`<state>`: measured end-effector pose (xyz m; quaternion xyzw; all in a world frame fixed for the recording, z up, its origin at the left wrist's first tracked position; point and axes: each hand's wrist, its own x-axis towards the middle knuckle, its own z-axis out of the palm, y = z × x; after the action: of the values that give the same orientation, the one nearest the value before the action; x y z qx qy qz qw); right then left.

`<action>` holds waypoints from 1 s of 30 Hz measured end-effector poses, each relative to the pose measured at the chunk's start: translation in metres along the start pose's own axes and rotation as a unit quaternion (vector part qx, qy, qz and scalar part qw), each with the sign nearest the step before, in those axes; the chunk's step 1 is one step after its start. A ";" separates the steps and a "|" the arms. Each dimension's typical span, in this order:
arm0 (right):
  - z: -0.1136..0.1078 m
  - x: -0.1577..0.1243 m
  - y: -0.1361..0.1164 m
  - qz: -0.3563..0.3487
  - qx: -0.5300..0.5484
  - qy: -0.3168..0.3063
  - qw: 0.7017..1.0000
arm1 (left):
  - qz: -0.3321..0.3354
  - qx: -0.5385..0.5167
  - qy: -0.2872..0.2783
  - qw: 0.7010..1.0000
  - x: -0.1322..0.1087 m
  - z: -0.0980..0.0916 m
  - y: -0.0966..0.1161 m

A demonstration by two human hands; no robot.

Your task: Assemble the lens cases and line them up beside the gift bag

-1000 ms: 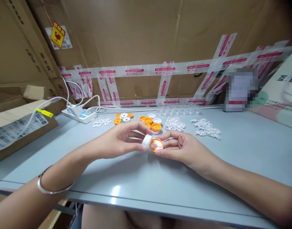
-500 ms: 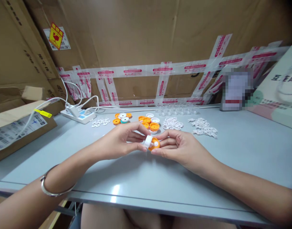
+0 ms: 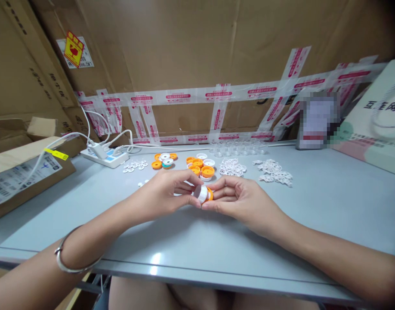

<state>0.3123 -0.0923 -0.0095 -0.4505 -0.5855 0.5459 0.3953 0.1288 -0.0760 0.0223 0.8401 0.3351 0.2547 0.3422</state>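
Observation:
Between the fingertips of my left hand point(image 3: 171, 193) is a white round cap point(image 3: 203, 194), tilted so its greyish flat face turns to the left. My right hand point(image 3: 239, 198) pinches an orange round cap point(image 3: 211, 194) that sits right against the white one, open side toward it. Both hands are closed on their parts above the grey table. What lies between the two caps is mostly hidden. Just behind the fingers, orange and white round caps point(image 3: 208, 171) are stacked together.
Small white discs point(image 3: 135, 165), another cluster of caps point(image 3: 156, 165), white rings point(image 3: 232, 168), white lacy pieces point(image 3: 275, 172) and clear cups point(image 3: 238, 149) line the back. A power strip point(image 3: 107, 159) and carton point(image 3: 29, 172) stand left; a phone-like pixelated object point(image 3: 316, 122) and printed box point(image 3: 374, 120) right.
The white cap has turned and come against the orange cap, covering the white knob that showed inside it. Both hands stay in nearly the same place.

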 end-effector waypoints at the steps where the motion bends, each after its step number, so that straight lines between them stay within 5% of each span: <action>1: 0.000 0.000 0.000 0.000 0.000 0.001 1.000 | 0.011 0.017 0.003 1.000 0.000 0.001 0.000; 18: 0.003 -0.002 0.004 -0.018 -0.006 0.004 1.000 | 0.088 0.163 0.019 0.983 -0.002 0.006 -0.007; 30: 0.000 0.008 0.010 0.086 0.111 -0.061 0.988 | 0.020 0.128 -0.026 0.991 0.001 0.008 -0.010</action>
<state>0.3114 -0.0845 -0.0197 -0.4183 -0.5031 0.6658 0.3585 0.1311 -0.0734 0.0100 0.8899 0.3393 0.1942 0.2352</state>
